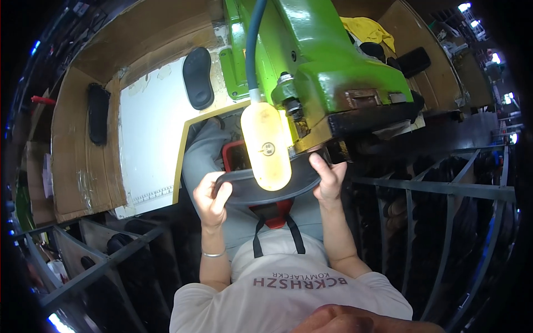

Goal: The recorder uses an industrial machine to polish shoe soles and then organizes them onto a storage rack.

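Since the dark sole (pixel 239 187) looks light and bendy, your left fingers (pixel 222 196) and right fingers (pixel 323 169) rightly pinch opposite ends.

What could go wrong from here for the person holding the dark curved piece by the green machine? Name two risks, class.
The right hand is close to the green machine, so fingers might get pinched if a part moves.

The yellow lamp hides part of the dark curved piece in this view, so an edge could be misjudged.
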`<state>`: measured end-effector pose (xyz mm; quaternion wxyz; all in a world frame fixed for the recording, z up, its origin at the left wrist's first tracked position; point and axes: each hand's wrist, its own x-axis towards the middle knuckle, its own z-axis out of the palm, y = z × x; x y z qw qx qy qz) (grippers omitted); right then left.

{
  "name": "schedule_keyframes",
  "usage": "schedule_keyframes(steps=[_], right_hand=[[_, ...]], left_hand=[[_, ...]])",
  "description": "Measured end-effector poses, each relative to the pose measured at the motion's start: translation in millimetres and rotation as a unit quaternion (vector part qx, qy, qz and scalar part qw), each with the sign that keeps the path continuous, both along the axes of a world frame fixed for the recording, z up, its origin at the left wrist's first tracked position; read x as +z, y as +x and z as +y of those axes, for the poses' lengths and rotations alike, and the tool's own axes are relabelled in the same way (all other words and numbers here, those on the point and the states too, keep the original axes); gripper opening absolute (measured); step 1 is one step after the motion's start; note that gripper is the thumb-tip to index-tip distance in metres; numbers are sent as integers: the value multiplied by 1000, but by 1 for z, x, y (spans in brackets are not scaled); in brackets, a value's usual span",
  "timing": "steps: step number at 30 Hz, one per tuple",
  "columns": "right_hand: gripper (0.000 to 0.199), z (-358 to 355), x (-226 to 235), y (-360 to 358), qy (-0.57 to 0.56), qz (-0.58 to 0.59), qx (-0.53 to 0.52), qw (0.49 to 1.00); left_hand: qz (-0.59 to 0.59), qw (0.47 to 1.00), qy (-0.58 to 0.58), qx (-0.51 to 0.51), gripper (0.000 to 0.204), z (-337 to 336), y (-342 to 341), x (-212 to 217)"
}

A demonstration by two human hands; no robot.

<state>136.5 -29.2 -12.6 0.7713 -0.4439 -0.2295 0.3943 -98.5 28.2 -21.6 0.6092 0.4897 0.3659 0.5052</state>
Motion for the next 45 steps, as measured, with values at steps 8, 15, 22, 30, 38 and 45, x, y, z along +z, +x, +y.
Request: schedule_keyframes(steps=[8,15,22,30,38,45], right_hand=[[58,8,18,-1,17,-91,112,989],[51,-30,-8,-8,-92,-183,8,979],[42,-131,-32,-20,-175,95,224,954],[36,-103,15,49,-150,2,8,989],[34,-31,27,69,-84,-53,92,991],[43,-3,26,27,-15,-117,128,985]], left_hand=[[158,921,15,-357,38,-16,6,2],[171,974,117,-88,9,-14,110,8],[51,998,-27,-24,14,-38,112,-4],[17,1000,-8,4,29,-32,107,5],[55,995,74,-45,23,-8,69,26],[-23,998,-55,-26,24,-3,23,17]])
